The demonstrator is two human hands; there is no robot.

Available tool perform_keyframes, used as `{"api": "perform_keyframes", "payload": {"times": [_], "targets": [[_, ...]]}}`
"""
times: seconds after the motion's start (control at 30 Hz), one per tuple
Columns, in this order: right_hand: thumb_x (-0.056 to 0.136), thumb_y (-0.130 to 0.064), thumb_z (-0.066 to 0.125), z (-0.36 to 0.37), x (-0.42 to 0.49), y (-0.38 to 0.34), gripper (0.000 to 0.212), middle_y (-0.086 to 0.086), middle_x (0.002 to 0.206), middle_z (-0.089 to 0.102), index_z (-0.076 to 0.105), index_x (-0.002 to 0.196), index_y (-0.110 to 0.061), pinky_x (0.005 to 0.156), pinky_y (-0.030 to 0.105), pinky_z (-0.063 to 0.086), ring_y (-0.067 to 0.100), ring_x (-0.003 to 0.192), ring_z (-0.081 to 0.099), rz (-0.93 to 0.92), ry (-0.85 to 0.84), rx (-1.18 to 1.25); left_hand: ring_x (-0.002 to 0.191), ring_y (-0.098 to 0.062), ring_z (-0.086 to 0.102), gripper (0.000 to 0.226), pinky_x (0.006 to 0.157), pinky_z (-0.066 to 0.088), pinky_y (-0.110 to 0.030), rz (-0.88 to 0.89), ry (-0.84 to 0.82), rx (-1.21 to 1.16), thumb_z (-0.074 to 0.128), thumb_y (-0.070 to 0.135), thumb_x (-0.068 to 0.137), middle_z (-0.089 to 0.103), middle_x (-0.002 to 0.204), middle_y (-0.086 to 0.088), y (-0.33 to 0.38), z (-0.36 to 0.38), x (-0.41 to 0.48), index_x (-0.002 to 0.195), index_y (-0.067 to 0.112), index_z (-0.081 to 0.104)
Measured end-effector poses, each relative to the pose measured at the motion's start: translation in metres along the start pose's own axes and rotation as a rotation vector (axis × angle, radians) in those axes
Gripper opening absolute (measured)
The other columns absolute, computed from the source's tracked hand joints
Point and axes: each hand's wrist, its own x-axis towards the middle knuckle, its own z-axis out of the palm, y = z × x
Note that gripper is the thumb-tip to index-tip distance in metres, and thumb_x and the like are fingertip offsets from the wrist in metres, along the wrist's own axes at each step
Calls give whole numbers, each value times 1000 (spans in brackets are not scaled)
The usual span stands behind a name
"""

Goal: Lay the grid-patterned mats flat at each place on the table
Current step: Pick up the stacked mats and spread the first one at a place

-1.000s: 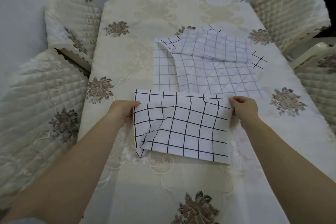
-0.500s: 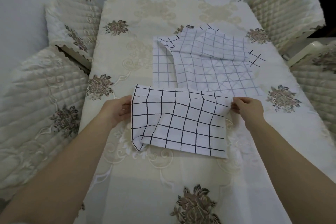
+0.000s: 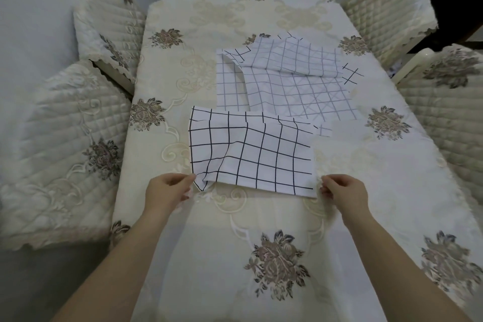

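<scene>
While both hands sit at the near corners of the white cloth mat with the bold black grid [image 3: 251, 154], the left hand [image 3: 167, 191] has thumb and fingers closed together at the folded-under near-left corner, seemingly pinching it, and the right hand [image 3: 342, 191] curls its fingers just beside the near-right corner; whether it actually holds fabric I cannot tell. This mat lies toward the near middle of the table draped in a cream embroidered cloth with brown flower motifs [image 3: 392, 191], its left half rumpled by a diagonal crease and the near-left corner tucked beneath itself. Just behind it, toward the table's right side, rests a loose pile of white mats with thinner grey grid lines [image 3: 292, 81], overlapping one another and not yet distributed. To finish this step well, I would judge the corners should be drawn apart and toward the near edge evenly, freeing the tucked corner and tensioning out the crease, without dragging the tablecloth. Quilted cream chair covers [image 3: 65, 138] flank both long edges.
</scene>
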Motion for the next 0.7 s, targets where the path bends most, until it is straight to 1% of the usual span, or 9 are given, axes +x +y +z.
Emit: {"api": "perform_keyframes", "payload": {"times": [0.03, 0.13, 0.2, 0.3, 0.37, 0.43, 0.53, 0.6, 0.7], "targets": [[82, -17, 72, 1, -5, 3, 7, 7, 70, 71, 72, 83, -10, 71, 38, 56, 25, 68, 66, -37, -10, -70, 59, -23, 63, 15, 63, 55, -33, 18, 0, 41, 79, 21, 76, 70, 70, -12, -2, 2, -3, 81, 8, 74], [79, -20, 75, 3, -19, 5, 15, 2, 82, 67, 68, 90, -14, 69, 25, 45, 18, 77, 62, -183, -60, -317, 57, -19, 64, 14, 55, 51, -29, 44, 24, 144, 78, 19, 75, 71, 73, -7, -8, 8, -5, 85, 11, 73], [76, -17, 76, 5, -25, 6, 25, 3, 88, 60, 64, 97, -16, 72, 24, 39, 17, 79, 56, -286, -114, -447, 57, -19, 64, 14, 58, 50, -28, 70, 40, 220, 78, 17, 74, 71, 73, -5, -10, 12, -5, 85, 10, 72], [76, -11, 74, 8, -27, 11, 31, 3, 93, 52, 64, 105, -9, 74, 26, 41, 18, 79, 52, -392, -151, -567, 63, -21, 64, 13, 65, 51, -29, 119, 50, 321, 78, 18, 74, 70, 72, -4, -10, 17, -7, 82, 11, 71], [77, -8, 72, 11, -28, 16, 29, 0, 94, 50, 66, 105, -5, 76, 30, 45, 20, 83, 54, -455, -128, -599, 64, -18, 63, 12, 61, 47, -25, 152, 61, 376, 77, 21, 75, 67, 66, 0, -10, 19, -10, 73, 13, 69], [80, -8, 70, 13, -30, 19, 23, -2, 94, 50, 68, 103, -5, 74, 29, 43, 22, 86, 55, -493, -89, -616, 65, -17, 62, 15, 61, 45, -26, 169, 61, 400, 77, 25, 75, 67, 64, 1, -12, 22, -13, 68, 15, 68], [83, -8, 66, 16, -33, 24, 15, -1, 92, 53, 70, 98, -5, 71, 28, 40, 23, 89, 55, -517, -32, -617, 65, -22, 63, 17, 62, 46, -28, 155, 36, 411, 76, 25, 74, 66, 61, 1, -16, 26, -16, 62, 18, 67], [85, -7, 65, 17, -35, 25, 10, -2, 90, 54, 71, 92, -4, 70, 26, 39, 22, 87, 55, -529, -8, -581, 60, -23, 64, 18, 61, 49, -31, 125, 24, 385, 74, 22, 75, 65, 57, 2, -17, 27, -17, 59, 20, 66], [85, -5, 65, 16, -35, 24, 7, -3, 88, 54, 72, 88, -4, 71, 25, 38, 19, 82, 55, -528, 5, -527, 47, -17, 57, 19, 53, 44, -26, 89, 32, 284, 71, 14, 77, 61, 48, 4, -16, 26, -19, 59, 20, 66]]}}
